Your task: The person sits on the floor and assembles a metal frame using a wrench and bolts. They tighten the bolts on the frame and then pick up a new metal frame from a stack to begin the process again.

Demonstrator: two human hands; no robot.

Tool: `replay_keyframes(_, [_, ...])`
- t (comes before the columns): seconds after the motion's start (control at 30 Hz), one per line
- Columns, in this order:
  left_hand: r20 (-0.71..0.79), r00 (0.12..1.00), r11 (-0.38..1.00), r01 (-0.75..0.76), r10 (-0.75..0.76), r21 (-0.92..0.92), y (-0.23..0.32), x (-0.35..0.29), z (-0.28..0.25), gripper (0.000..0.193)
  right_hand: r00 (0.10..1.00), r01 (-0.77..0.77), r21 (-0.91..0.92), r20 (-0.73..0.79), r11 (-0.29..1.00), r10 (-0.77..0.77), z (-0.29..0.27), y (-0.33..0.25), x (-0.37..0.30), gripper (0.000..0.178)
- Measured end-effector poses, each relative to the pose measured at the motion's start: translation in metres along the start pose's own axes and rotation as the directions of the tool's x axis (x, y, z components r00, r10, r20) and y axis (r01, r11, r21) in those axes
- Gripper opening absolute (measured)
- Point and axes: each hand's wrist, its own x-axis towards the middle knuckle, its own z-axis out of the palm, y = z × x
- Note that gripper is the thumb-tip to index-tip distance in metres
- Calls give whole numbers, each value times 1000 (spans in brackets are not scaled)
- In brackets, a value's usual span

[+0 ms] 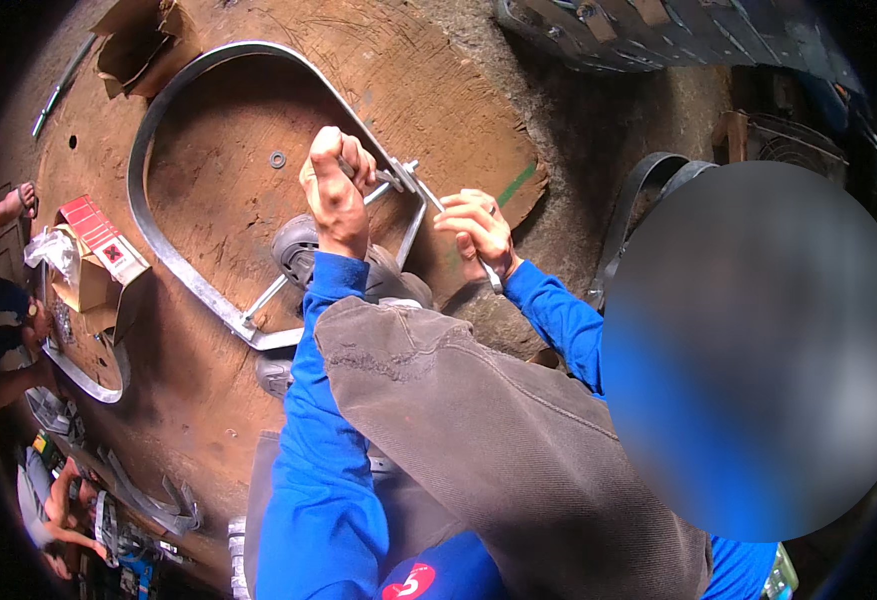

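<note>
A large grey metal strap, bent into a rounded loop (248,48), lies on the brown wooden surface (208,200). At its right end is a bolted joint (408,172). My left hand (338,190) is closed on a metal tool, probably a wrench, whose end reaches that joint; most of it is hidden by the fingers. My right hand (478,235) grips a wrench (496,283) that slants from the joint down past the palm. A threaded rod (266,297) shows near the loop's lower corner. One dark shoe (298,245) of mine stands within the loop.
A small round washer or nut (277,159) lies inside the loop. An open red-and-white cardboard box (108,250) stands at left, beside another metal strap (108,392). Other people's arms (3,210) show at the left rim. More bent straps (638,190) lie at right.
</note>
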Motion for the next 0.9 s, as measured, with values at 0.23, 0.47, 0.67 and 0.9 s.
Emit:
replay_keyframes(0.23, [150, 989, 984, -35, 9, 175, -9, -75, 9, 37, 962, 18, 258, -267, 966, 53, 16, -1, 57, 32])
replay_keyframes(0.47, [242, 968, 956, -138, 74, 258, -12, -85, 11, 24, 907, -159, 401, -301, 902, 294, 36, 3, 70, 26])
replay_keyframes(0.67, [184, 982, 959, -11, -43, 284, -10, -87, 5, 21, 954, -136, 271, -225, 953, 200, 28, 0, 81, 27])
replay_keyframes(0.9, [-34, 998, 999, -49, 49, 5, -2, -59, 28, 28, 942, -312, 435, 29, 845, 333, 2, 13, 37, 36])
